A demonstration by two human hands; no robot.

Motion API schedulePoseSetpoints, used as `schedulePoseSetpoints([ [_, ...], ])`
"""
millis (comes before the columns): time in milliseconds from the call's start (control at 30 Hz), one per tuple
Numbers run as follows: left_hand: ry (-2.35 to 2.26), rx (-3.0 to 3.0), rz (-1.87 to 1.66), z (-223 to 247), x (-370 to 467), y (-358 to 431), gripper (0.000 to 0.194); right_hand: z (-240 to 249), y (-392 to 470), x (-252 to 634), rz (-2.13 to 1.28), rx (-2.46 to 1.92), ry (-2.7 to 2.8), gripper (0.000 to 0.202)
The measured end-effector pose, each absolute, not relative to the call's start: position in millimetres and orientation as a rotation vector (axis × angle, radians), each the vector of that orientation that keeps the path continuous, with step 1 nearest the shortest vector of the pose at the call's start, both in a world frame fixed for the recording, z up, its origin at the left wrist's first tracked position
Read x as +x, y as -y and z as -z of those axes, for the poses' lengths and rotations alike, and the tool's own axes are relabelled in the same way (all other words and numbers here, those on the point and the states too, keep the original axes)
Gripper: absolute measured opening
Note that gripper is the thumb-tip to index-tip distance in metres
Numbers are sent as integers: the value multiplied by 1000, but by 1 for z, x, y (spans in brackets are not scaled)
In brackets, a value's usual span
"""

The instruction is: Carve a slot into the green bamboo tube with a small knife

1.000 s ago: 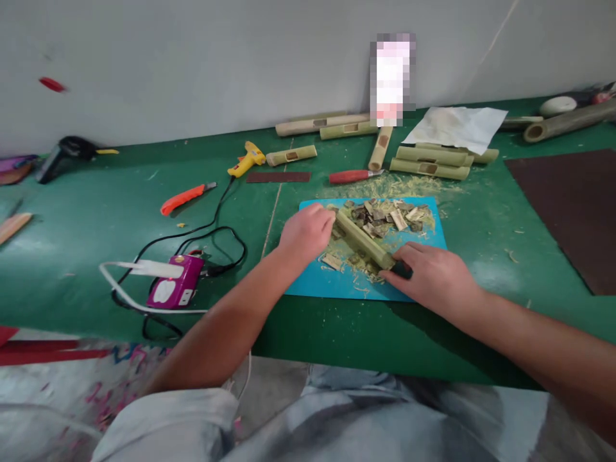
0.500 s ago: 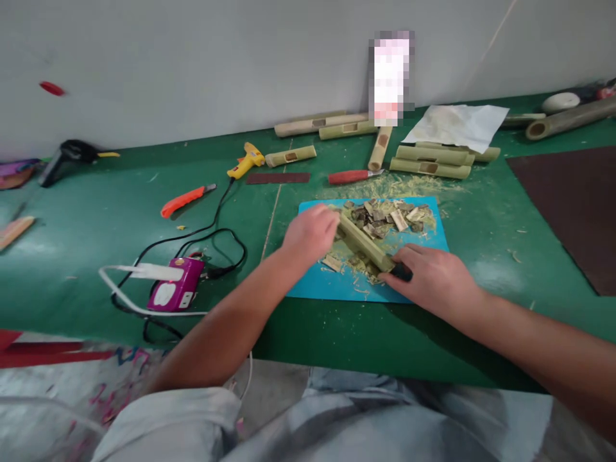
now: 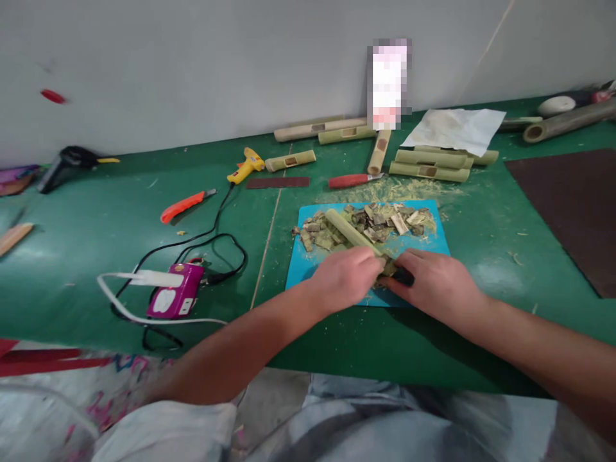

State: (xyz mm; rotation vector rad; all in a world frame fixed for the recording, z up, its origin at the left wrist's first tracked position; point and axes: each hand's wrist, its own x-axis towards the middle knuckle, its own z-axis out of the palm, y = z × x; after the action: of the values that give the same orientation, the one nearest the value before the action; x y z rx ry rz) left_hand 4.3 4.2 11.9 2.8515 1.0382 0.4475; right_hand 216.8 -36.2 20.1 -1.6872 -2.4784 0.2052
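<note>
A pale green bamboo tube [image 3: 349,229] slants over the blue mat [image 3: 297,277], its far end to the upper left. My left hand [image 3: 347,274] is closed around the tube's near end, which the fingers hide. Just to the right, my right hand [image 3: 436,282] is closed on a short dark object [image 3: 403,276], only partly visible, so its kind is unclear. The fingertips of both hands are close together there. Brown bamboo chips [image 3: 375,221] and fine shavings lie on the mat around the tube.
Behind the mat lie a red-handled knife [image 3: 349,181], several notched bamboo tubes [image 3: 428,171] and a white sheet [image 3: 452,128]. To the left are a yellow glue gun [image 3: 246,165], an orange cutter [image 3: 185,206] and a purple power adapter [image 3: 178,292] with cables. A dark brown sheet [image 3: 572,212] lies right.
My left hand has slid from the tube's far end down to its near end, beside my right hand. The far end and chips at the mat's left are now uncovered.
</note>
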Motion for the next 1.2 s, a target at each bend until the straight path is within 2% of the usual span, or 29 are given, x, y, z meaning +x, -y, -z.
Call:
schedulePoseSetpoints([
  [167,-1333,2796,-630,-11,-8,-20,33,-20,36,217,-232,-1725,2449,31],
  [333,-1014,2868,-454,-13,4,-5,34,-19,36,217,-202,-1689,2461,31],
  [533,-1335,2716,-725,-7,-18,-35,24,-19,35,217,-233,-1732,2448,32],
  [667,-1267,2646,-791,-8,-27,-44,18,-20,35,217,-255,-1730,2458,32],
  [833,-1204,2504,-787,-13,-30,-41,20,-21,36,218,-271,-1738,2459,30],
  [1200,-958,2701,-780,-18,-33,-47,13,-19,35,218,-260,-1722,2453,30],
])
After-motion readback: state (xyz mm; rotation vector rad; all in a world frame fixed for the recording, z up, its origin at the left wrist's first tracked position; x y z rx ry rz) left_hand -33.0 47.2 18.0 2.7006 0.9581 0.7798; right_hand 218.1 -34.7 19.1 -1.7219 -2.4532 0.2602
